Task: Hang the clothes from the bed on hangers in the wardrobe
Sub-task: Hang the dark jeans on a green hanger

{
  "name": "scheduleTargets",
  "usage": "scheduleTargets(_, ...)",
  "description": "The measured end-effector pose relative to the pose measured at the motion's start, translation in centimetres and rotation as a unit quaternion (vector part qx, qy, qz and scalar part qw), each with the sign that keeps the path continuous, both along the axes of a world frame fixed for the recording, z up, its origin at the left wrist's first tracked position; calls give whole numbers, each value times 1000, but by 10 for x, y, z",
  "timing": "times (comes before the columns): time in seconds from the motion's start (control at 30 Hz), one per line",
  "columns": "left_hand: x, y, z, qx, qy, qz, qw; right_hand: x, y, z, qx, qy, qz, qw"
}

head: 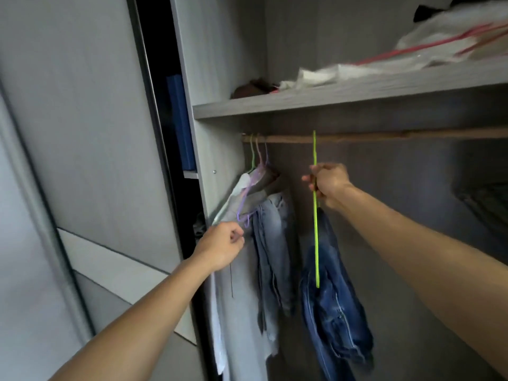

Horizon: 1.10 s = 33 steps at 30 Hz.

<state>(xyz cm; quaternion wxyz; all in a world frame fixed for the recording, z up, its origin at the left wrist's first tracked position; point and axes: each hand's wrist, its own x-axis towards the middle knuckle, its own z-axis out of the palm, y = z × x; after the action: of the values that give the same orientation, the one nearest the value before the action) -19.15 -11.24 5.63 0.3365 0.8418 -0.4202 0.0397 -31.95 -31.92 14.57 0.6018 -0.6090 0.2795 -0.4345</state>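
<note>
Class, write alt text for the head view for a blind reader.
A person's right hand grips a green hanger carrying dark blue jeans, its hook at the wooden rail. The left hand pinches a pale garment hanging further left.

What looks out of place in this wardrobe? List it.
The dark jeans are bunched in a lump on the green hanger held by the right hand, not draped flat. On the shelf, pink hangers lie loose in crumpled white cloth instead of on the rod.
</note>
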Motion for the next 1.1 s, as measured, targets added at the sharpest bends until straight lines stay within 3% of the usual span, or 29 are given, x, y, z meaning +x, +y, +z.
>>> scheduleTargets(0.17,30,-28,38,2,-100,24,995,61,-48,23,-10,-8,-25,1000)
scheduleTargets(0.4,65,-63,34,39,-116,25,992,134,-58,2,-8,21,13,1000)
scheduleTargets(0.63,87,-63,30,35,-145,48,988,195,-51,-7,8,-9,50,999)
scheduleTargets(0.73,88,-64,32,5,-130,48,990,191,-58,-10,-9,21,73,997)
scheduleTargets(0.87,77,-73,41,-82,-173,45,981,158,-71,-15,-38,66,72,995)
scheduleTargets(1.0,44,-101,57,-155,-207,-26,966,102,-90,-19,-118,117,-7,986)
scheduleTargets(1.1,6,-132,57,-132,-221,-47,965,45,-97,-14,-234,183,-79,952)
